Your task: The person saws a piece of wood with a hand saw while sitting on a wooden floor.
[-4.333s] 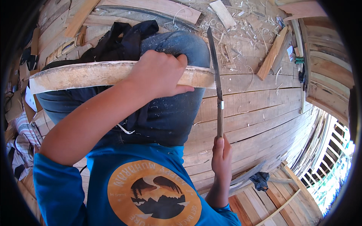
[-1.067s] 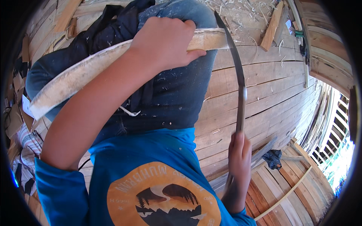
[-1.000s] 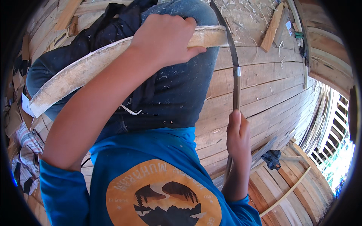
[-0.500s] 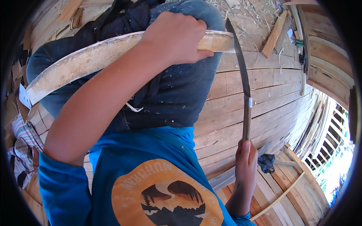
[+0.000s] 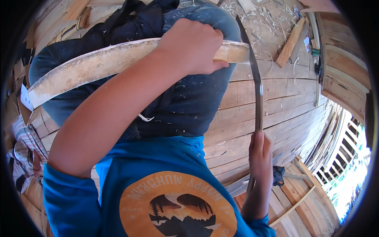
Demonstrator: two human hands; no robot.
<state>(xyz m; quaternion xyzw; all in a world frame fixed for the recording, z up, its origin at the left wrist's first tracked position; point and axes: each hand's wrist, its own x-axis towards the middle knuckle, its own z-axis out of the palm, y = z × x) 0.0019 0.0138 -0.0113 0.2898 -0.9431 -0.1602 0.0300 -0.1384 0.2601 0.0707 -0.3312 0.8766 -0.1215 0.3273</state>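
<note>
On a clock face centred on the view, the fingers of the left hand, at 12, curl over a long, curved, pale wooden strip with a mottled tan face, thumb along its near edge; the hand hides part of it. The strip arcs from 9 to 1 across the knees of dark blue jeans flecked with shavings. The right hand, at 4, has its fingers wrapped round the long wooden handle of a slim, dark-bladed knife, whose blade crosses the strip's 1 o'clock end, apparently touching it. The left forearm slants up from 8, covering much of the lap. Bunched black cloth lies at 11, beyond the strip. Pale curled wood shavings litter the brown plank floor at 1, and a short orange-brown wooden board lies at 2, well apart from the blade. A crumpled black plastic bag sits at 4, just beside the right hand in view; striped pale cloth lies at 9.
</note>
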